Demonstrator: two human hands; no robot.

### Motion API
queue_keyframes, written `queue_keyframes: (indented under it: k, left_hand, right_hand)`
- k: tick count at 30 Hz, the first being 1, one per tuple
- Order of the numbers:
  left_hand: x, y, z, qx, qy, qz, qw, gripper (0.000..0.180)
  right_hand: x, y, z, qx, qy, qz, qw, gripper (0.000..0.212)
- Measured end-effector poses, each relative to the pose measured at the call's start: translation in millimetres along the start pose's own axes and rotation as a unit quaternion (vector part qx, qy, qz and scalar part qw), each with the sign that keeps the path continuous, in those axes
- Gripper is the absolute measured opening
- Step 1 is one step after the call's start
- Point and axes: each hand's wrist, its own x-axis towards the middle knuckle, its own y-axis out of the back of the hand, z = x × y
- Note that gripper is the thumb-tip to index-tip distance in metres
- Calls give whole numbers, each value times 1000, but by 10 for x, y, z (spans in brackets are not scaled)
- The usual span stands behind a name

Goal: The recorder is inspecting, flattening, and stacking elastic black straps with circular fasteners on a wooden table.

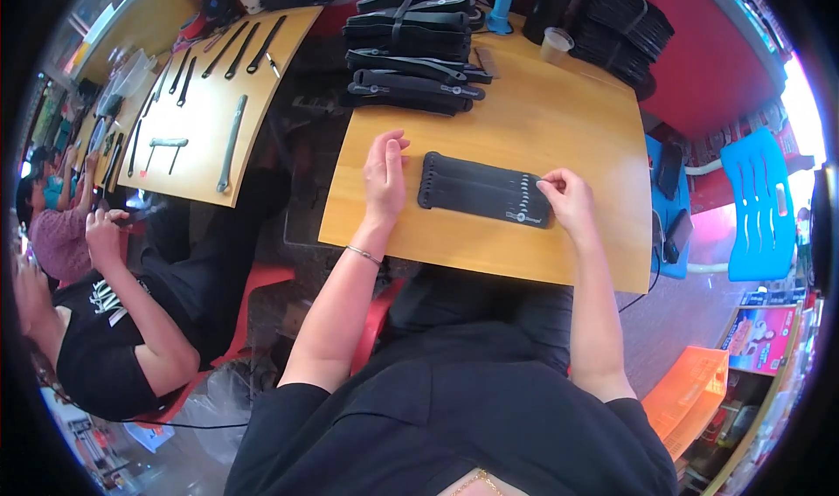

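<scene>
In front of me on the wooden table [489, 249] lies a flat black panel [476, 186] that looks like several straps fanned over one another. Rounded ends line its left edge, and pale crescent marks run down near the right edge. My right hand [568, 201] pinches its upper right edge between thumb and fingertips. Left of the panel, my left hand [384, 177] is held apart from it, fingers loosely extended and holding nothing. Behind the panel, bundled black straps [411, 50] are piled high.
Another strap stack [622, 28], a cup [557, 45], a dark tumbler [551, 6] and a blue fan [502, 6] stand at the back. A second table [205, 116] with loose straps is left, where a co-worker [131, 321] sits. Right are a blue chair [759, 203] and an orange crate [686, 400].
</scene>
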Motion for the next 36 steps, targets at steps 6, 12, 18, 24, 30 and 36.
queue_keyframes:
  k: [6, 12, 18, 24, 30, 36]
  left_hand:
    - [-18, 26, -24, 9, -8, -5, 1000, 40]
    - [-27, -16, -25, -10, 10, -32, 999, 39]
    - [18, 22, -84, -23, -8, -7, 1000, 43]
    - [6, 37, -114, -27, -5, -5, 1000, 52]
    - [2, 13, -60, -56, -10, -13, 998, 54]
    - [-85, 17, 213, -153, 46, -95, 983, 64]
  right_hand:
    - [-260, 228, -482, 118, 66, -16, 991, 11]
    - [-249, -101, -164, 255, 61, 14, 965, 39]
    - [-654, -50, -709, 143, 141, 56, 978, 52]
    - [-1026, 147, -688, 22, 284, 107, 953, 58]
    - [-1057, 734, -528, 207, 216, 189, 935, 50]
    - [-1079, 674, -378, 283, 169, 121, 936, 37]
